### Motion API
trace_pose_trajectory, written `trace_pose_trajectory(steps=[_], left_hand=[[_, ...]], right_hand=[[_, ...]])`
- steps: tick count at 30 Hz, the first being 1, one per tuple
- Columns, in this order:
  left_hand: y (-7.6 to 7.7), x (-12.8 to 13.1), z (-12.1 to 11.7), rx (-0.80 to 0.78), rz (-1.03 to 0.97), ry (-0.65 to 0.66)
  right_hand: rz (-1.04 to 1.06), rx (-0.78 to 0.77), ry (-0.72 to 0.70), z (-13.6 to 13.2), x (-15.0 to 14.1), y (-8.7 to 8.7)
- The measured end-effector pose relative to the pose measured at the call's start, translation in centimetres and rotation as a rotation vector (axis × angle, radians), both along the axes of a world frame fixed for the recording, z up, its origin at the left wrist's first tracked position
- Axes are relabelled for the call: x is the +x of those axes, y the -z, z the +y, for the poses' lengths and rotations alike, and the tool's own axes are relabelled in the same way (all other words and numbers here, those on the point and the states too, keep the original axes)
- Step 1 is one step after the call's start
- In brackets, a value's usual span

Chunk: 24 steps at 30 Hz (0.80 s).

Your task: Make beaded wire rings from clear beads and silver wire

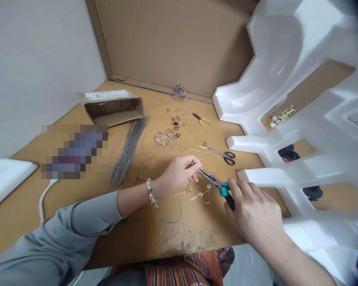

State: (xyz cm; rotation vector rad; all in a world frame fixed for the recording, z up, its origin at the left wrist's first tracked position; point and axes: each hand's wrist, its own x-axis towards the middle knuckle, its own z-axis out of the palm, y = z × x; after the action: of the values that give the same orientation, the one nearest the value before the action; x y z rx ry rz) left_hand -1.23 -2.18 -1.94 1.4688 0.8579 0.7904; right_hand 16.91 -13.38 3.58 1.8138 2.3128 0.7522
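My left hand (183, 172) pinches a thin silvery wire between thumb and fingertips. My right hand (253, 206) grips long-nose pliers (216, 182) by their green and black handles. The tips of the pliers reach the wire at my left fingertips; whether the jaws are clamped on it is too small to tell. Just below lie bent wire pieces with clear beads (200, 195). Farther back, a ring of beaded wire (164, 138) rests beside several small dark rings (175, 124).
Black-handled scissors (223, 153) and yellow-handled pliers (201, 119) lie beyond my hands. A bundle of grey wires (128, 153) extends from an open cardboard box (116, 110). A wire tangle (179, 91) sits at the back. White moulded foam (250, 174) stands along the right side.
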Motion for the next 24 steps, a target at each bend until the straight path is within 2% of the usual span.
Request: trace_pose_trajectory(steps=[11,24], left_hand=[[-0.13,-0.04,0.21,-0.066,-0.068,0.041],[0.13,0.11,0.05,-0.072,-0.059,-0.007]], right_hand=[[-0.060,0.014,-0.006,-0.24,0.01,-0.16],[-0.080,0.024,-0.009,-0.29,-0.39,-0.37]])
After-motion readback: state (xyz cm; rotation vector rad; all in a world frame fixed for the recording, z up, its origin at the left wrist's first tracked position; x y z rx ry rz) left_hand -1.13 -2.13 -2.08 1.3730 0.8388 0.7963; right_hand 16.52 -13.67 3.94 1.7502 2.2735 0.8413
